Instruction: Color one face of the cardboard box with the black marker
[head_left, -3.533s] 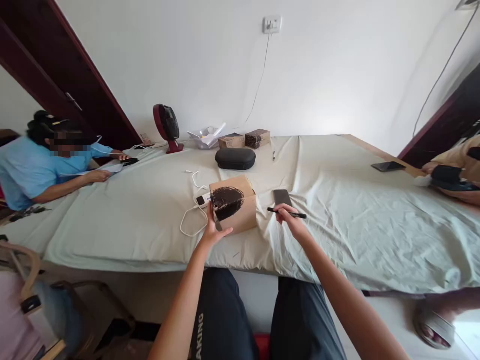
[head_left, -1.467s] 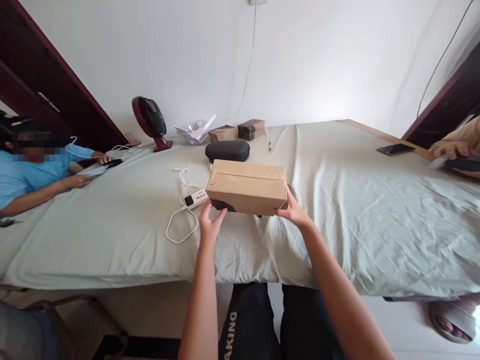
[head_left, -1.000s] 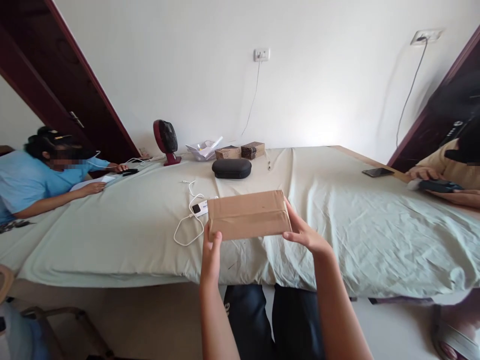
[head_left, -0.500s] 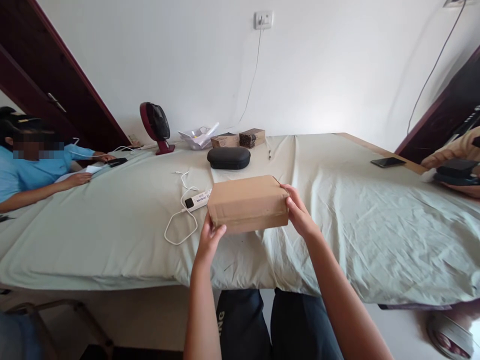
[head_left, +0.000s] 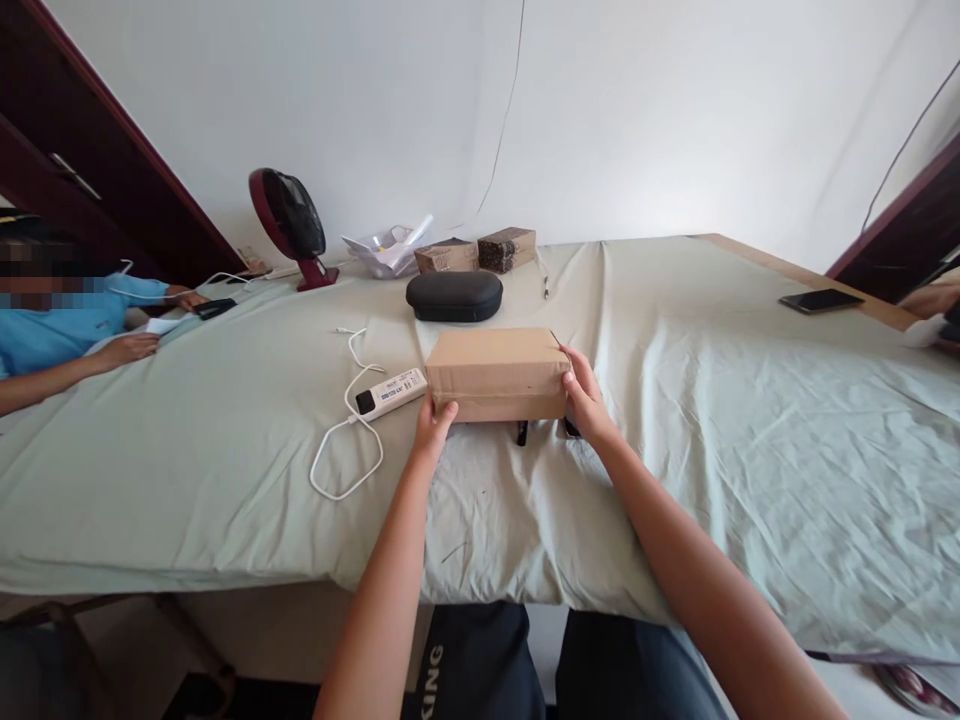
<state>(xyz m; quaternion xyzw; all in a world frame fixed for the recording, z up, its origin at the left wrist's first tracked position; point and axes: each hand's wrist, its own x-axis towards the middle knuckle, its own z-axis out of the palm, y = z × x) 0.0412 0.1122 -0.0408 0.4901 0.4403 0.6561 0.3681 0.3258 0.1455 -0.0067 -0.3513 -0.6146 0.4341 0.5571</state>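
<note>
**A:** Item in hand?

**B:** One brown cardboard box (head_left: 496, 373), taped, lying flat near the front edge of the table (head_left: 225, 450). Left hand (head_left: 433, 424) clamped on its left end, right hand (head_left: 586, 404) clamped on its right end; hands apart, box between them.

**A:** Under or around it?

**B:** Two small dark objects (head_left: 522, 432) show just below the box's front edge; cannot tell what they are. White power bank (head_left: 390, 391) just left of the box, white cable (head_left: 346, 440) looping from it. Black oval case (head_left: 454, 296) behind the box.

**A:** Further back?

**B:** Two small cardboard boxes (head_left: 477, 253) side by side near the wall, crumpled white plastic (head_left: 386, 250) beside them, red desk fan (head_left: 289, 224) to the left.

**A:** Surface, room?

**B:** Table draped in a wrinkled pale green sheet; white wall, dark wooden door (head_left: 97, 170) at left. Phone (head_left: 819, 300) on the bare right corner. A seated person in a blue sleeve (head_left: 67, 325) at far left.

**A:** Box contents?

**B:** Closed; not visible.
</note>
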